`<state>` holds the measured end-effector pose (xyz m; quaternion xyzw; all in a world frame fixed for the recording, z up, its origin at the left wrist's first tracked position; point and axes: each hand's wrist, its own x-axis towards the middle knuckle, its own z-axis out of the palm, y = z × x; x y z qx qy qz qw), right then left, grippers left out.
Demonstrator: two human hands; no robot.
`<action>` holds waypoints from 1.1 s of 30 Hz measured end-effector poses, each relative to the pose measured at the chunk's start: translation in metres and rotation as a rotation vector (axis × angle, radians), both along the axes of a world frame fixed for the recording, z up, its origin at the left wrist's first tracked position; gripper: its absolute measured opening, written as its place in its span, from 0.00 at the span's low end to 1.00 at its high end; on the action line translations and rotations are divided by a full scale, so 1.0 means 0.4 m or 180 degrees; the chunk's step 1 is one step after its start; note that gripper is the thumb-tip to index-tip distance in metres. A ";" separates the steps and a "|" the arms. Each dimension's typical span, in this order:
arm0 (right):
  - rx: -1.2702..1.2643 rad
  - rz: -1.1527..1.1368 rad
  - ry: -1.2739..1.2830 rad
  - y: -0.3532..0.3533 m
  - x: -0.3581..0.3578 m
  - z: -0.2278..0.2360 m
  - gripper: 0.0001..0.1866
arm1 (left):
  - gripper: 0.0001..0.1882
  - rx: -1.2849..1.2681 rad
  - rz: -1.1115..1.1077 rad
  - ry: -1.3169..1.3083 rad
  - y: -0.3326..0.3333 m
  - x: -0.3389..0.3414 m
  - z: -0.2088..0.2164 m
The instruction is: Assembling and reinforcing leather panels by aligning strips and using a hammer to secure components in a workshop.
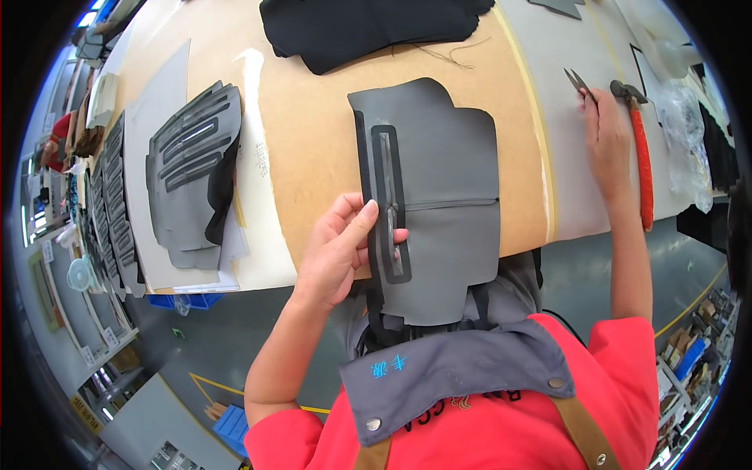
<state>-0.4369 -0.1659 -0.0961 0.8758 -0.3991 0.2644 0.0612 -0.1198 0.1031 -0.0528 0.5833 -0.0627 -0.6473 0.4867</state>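
My left hand (333,247) grips the left edge of a grey panel (454,164), thumb on top. The panel looks like leather or coated fabric. A black-bordered long slot (385,157) runs along its left side, and one fingertip pokes through the opening. A seam crosses the middle, and the lower part hangs past the table's near edge. On the right, my right hand (607,141) is closed around a small pair of pointed snips (580,83), blades up and slightly apart. Just right of that hand lies a hammer (638,149) with a red handle.
A stack of similar slotted grey panels (192,149) lies on the table (305,157) at left, with more panels (117,211) beyond. Black fabric pieces (368,31) and loose threads sit at the far side. Clear plastic wrap (685,141) is at the right edge.
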 end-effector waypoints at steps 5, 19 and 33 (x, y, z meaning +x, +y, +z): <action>0.2018 0.1556 -0.0801 0.279 0.211 0.136 0.17 | 0.10 0.0050 -0.0065 -0.0101 0.015 0.011 0.006; 0.1002 0.1773 -0.0416 0.337 0.294 0.085 0.18 | 0.09 -0.0004 -0.0056 -0.0065 0.001 -0.004 0.018; 0.0808 0.1843 -0.0350 0.348 0.307 0.093 0.15 | 0.11 -0.0072 -0.0172 -0.0142 -0.004 -0.012 0.016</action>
